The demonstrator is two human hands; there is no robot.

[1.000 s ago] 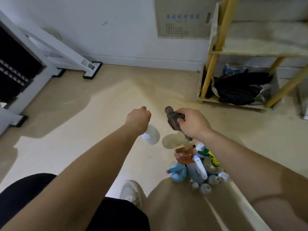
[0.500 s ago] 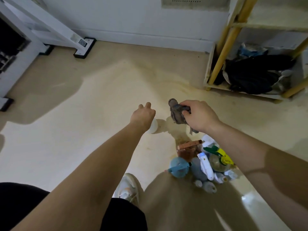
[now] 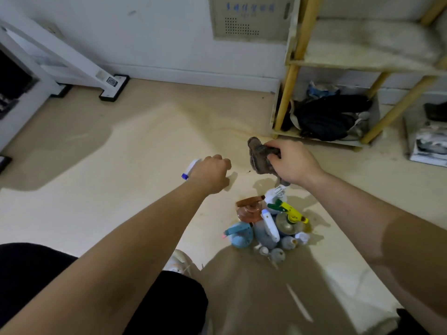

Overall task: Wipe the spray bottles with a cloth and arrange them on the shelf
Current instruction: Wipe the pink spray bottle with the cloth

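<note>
Head view has the left hand curled round a white spray bottle, its blue-tipped nozzle poking left, and just right of it the right hand clutching the bunched cloth; the shelf stands far right, the other bottles near.

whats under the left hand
A white spray bottle: only its head and blue nozzle tip show past the left hand; the body is covered by the hand.

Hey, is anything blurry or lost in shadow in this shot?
Head view: the left hand and the white spray bottle it grips are motion-smeared; a broad shadow darkens the floor beside the bottle pile, which is readable.
</note>
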